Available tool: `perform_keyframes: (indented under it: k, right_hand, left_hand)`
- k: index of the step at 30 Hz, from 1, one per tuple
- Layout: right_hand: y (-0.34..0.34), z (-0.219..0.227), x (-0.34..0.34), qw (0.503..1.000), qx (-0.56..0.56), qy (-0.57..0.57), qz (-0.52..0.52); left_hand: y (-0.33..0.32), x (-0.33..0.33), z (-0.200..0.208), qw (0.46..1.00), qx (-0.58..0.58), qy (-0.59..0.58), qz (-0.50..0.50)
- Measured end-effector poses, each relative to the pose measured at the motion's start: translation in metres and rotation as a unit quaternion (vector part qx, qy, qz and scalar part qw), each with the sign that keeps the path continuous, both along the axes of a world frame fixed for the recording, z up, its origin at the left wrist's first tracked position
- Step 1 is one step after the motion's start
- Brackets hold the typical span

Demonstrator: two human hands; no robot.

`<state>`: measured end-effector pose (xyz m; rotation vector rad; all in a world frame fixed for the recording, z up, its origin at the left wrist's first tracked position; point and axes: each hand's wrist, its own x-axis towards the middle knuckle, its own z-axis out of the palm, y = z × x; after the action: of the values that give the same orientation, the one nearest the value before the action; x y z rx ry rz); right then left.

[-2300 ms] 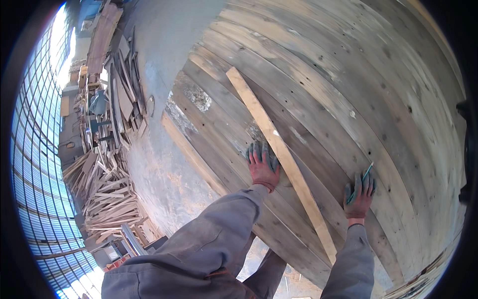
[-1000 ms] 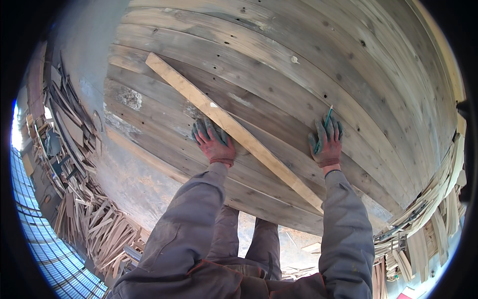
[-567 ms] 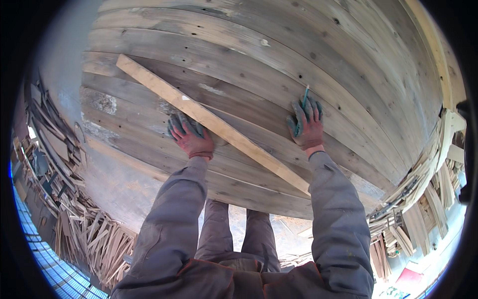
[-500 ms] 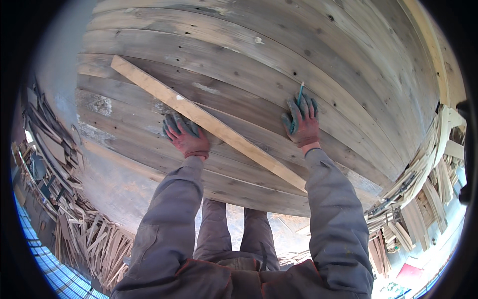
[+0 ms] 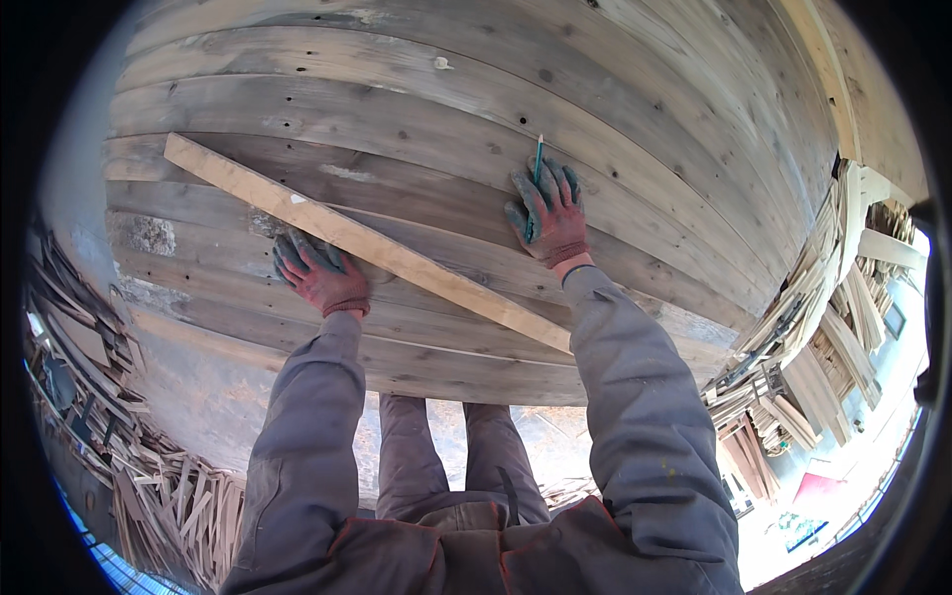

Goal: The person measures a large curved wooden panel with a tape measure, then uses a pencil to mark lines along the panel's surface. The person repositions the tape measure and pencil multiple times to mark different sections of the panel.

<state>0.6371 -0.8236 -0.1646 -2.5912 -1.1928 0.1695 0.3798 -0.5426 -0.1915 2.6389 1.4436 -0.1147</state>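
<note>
Both my hands wear red gloves with dark grey-green fingers and lie on a broad panel of weathered wooden planks (image 5: 426, 94). A long pale wooden strip (image 5: 397, 260) rests diagonally across the planks, from the upper left down to my right forearm. My left hand (image 5: 321, 276) is flat with its fingers apart, close along the strip's lower edge. Above the strip, my right hand (image 5: 551, 216) lies on the planks and holds a green pencil (image 5: 539, 157) between its fingers, the tip pointing away from me.
Heaps of thin wood offcuts (image 5: 183, 496) lie at the lower left. More scrap strips (image 5: 828, 347) are piled at the right, past the panel's edge. A light wooden beam (image 5: 831, 74) borders the far right. My legs (image 5: 407, 451) stand at the panel's near edge.
The whole view has shifted, so the planks, strip and hands appear further left. Relative to the planks, my hands, the strip and the pencil have not visibly moved.
</note>
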Motion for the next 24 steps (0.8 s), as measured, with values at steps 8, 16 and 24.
perform_keyframes:
  k: [8,16,24]
  right_hand:
    - [-0.0018,-0.0011,-0.0008,1.0,0.011,0.003,0.0]
    - [0.0006,-0.0016,-0.0001,1.0,0.018,-0.004,0.003]
    - [-0.0007,-0.0017,0.0003,1.0,0.014,-0.002,0.004]
  left_hand:
    - [0.0011,0.0017,0.0023,1.0,0.003,0.011,0.006]
    - [0.0004,0.005,0.0069,1.0,0.018,0.025,-0.006]
    - [-0.0002,0.0034,0.0033,1.0,0.005,0.018,0.006]
